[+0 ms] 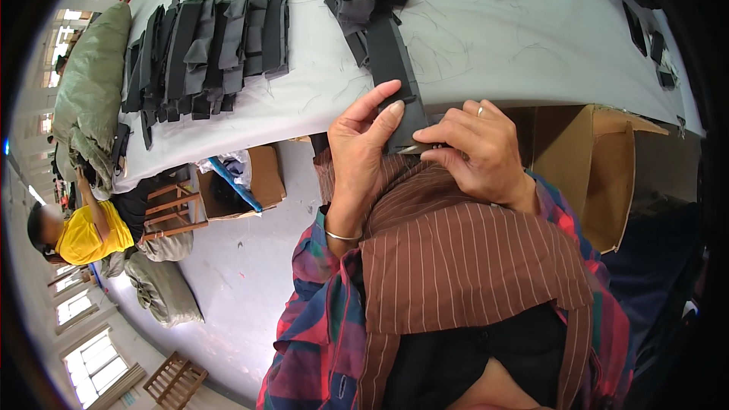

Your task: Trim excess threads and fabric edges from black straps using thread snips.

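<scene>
My left hand pinches a long dark grey fabric strip between thumb and fingers at the table's front edge. The strip's far end runs back into a heap of similar pieces. Close on the right, my right hand is closed, thumb and forefinger together, around a small shiny metal tool at the strip's near end. Most of that tool is hidden by the fingers, so its exact kind does not show.
A row of dark fabric strips lies left on the white-covered table. Cardboard boxes stand under its edge. Small dark pieces lie far right. A stuffed green sack and a person in yellow are at the left.
</scene>
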The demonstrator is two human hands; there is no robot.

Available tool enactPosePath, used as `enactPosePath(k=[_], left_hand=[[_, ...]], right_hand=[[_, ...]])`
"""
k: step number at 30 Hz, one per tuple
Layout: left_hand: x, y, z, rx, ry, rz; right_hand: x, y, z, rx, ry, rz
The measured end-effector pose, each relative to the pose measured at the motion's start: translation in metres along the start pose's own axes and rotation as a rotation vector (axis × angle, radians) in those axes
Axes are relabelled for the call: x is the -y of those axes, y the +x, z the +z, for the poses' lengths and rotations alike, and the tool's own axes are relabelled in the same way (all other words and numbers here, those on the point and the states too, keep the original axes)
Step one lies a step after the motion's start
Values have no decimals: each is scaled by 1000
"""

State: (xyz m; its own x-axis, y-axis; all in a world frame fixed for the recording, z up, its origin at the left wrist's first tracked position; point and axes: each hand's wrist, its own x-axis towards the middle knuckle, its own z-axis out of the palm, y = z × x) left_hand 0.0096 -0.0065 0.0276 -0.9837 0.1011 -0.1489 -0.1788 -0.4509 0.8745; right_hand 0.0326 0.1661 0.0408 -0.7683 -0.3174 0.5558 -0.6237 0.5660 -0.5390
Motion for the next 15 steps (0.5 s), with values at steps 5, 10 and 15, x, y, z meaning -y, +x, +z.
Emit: enactPosePath(k=[5,10,15], left_hand=[[2,-2,0,-20,15,7],[-1,-7,-2,1,-8,3],[-12,-14,6,-62,-11,20]], right_hand=[[0,-3,2,-22,1,5],[0,-4,-4,-7,-38,15],[2,-1,-8,-70,269,247]])
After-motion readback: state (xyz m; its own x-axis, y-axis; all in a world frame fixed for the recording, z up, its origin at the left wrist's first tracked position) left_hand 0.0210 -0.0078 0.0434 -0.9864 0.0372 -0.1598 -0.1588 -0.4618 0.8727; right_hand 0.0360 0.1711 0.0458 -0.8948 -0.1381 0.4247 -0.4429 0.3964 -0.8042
